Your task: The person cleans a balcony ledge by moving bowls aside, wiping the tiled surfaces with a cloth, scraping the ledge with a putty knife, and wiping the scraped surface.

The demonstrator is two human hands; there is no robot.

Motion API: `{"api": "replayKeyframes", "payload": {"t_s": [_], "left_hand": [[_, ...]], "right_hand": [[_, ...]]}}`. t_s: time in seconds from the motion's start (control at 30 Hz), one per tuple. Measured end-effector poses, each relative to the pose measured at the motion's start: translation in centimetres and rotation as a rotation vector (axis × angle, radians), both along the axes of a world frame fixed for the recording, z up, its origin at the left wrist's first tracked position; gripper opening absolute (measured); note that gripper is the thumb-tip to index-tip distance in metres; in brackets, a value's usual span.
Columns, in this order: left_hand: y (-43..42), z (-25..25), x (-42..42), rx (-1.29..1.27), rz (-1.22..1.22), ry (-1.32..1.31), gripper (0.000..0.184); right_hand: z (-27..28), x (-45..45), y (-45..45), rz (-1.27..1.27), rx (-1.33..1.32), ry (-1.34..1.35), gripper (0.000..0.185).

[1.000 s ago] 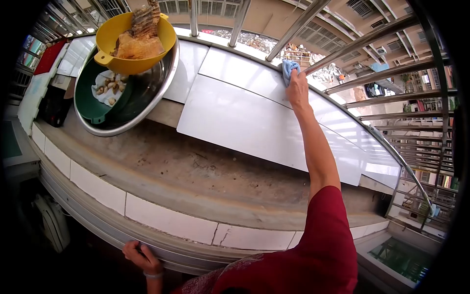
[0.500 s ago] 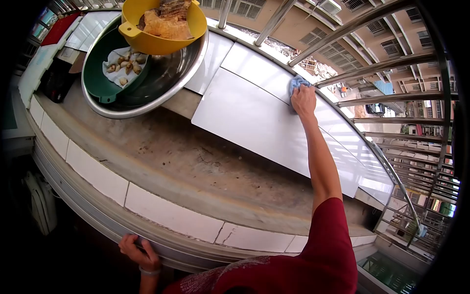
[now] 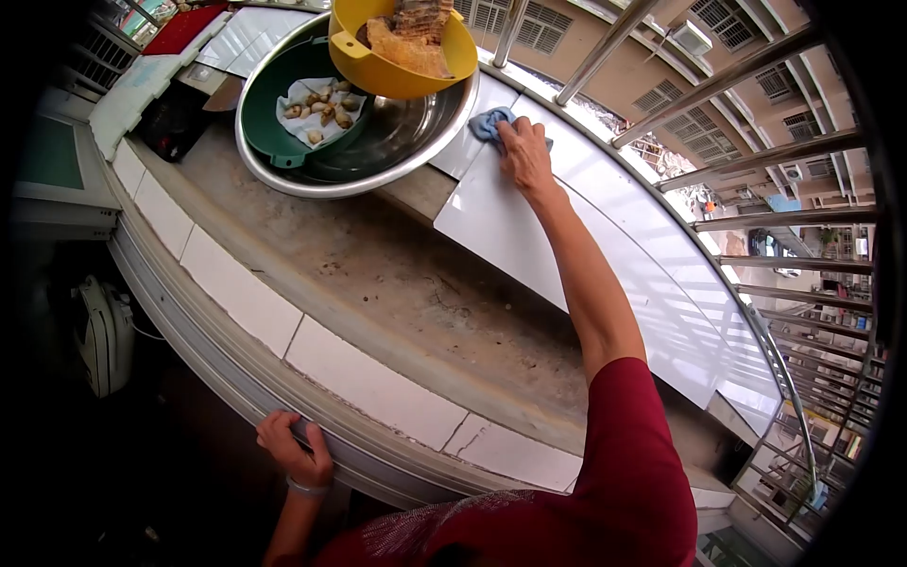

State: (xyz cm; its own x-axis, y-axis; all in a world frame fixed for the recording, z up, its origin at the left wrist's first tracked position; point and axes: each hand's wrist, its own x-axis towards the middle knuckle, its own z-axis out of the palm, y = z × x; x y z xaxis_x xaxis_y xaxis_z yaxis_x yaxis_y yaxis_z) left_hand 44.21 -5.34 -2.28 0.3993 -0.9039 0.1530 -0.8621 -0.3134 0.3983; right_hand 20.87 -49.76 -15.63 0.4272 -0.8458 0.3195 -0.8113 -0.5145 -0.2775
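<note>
My right hand (image 3: 526,159) is closed on a crumpled blue cloth (image 3: 491,124) and presses it to the glossy white panel (image 3: 501,203) close to the metal basin. Low in the view, my left hand (image 3: 295,448) has its fingers curled over the metal window frame (image 3: 364,470). To the left of the cloth stands the wide metal basin (image 3: 430,142). In it sits a green colander (image 3: 260,113) with white paper and several small brownish pieces. A yellow colander (image 3: 354,64) with large brown dried slabs rests higher, at the basin's far side.
Metal railing bars (image 3: 605,52) curve along the far side, with buildings beyond. A bare concrete ledge (image 3: 406,293) lies between the white panels and a row of white tiles (image 3: 378,387). Something dark (image 3: 175,123) sits left of the basin.
My right hand has moved the blue cloth leftward along the white panel, towards the basin. My left hand stays on the frame. The whole view has shifted, so the basin appears farther right.
</note>
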Motion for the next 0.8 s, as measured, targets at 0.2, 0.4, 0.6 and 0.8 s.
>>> {"api": "replayKeyframes", "payload": {"t_s": [0.2, 0.4, 0.6, 0.8], "left_hand": [[0.0, 0.0, -0.3, -0.036, 0.004, -0.019, 0.023], [0.2, -0.4, -0.4, -0.062, 0.007, -0.046, 0.021], [0.4, -0.7, -0.3, -0.060, 0.000, -0.078, 0.020], [0.8, -1.5, 0.0, -0.074, -0.010, -0.117, 0.022]], "right_hand": [[1.3, -0.3, 5.1, 0.249, -0.035, 0.029, 0.034], [2.7, 1.9, 8.5, 0.143, 0.294, 0.040, 0.029], [1.9, 2.7, 9.0, -0.007, 0.045, -0.028, 0.037], [1.3, -0.3, 15.9, -0.046, -0.061, -0.074, 0.029]]}}
